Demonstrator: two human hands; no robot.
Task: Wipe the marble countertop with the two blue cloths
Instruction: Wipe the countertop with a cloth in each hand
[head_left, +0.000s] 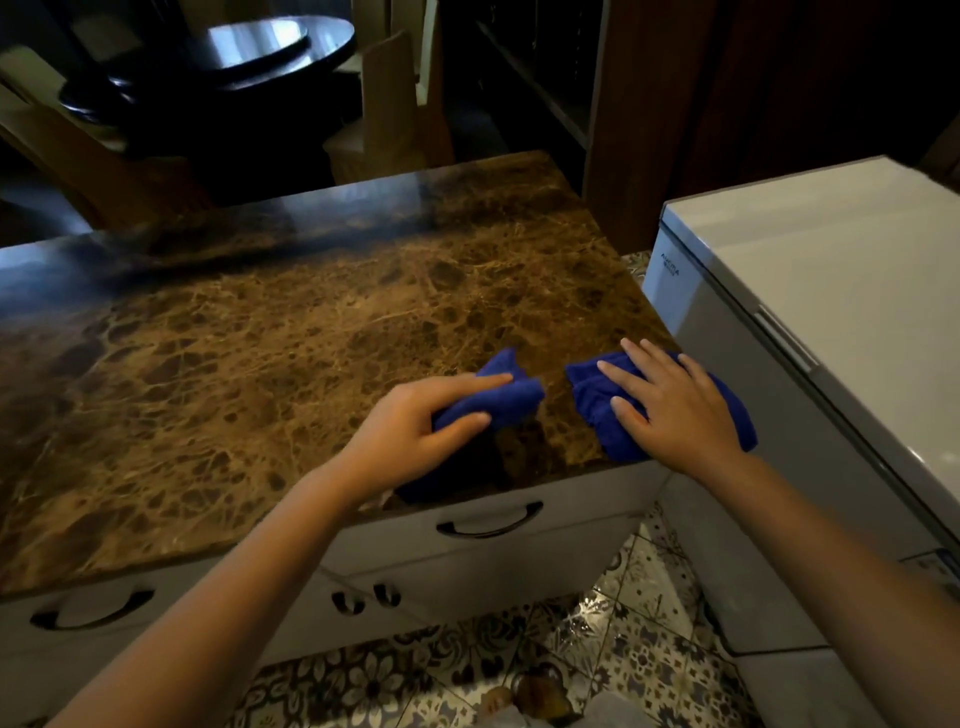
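While both cloths lay near the front right corner of the marble countertop (270, 332), the left hand (410, 431) clenched the left blue cloth (511, 397); the right hand (675, 410) pressed flat, fingers spread, on the right blue cloth (597, 405). Cabinet drawers (483, 551) below were closed, contents hidden.

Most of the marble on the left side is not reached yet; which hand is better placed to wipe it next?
The left hand. It and its blue cloth sit nearer the open left part of the countertop; the right hand presses its cloth at the right corner.
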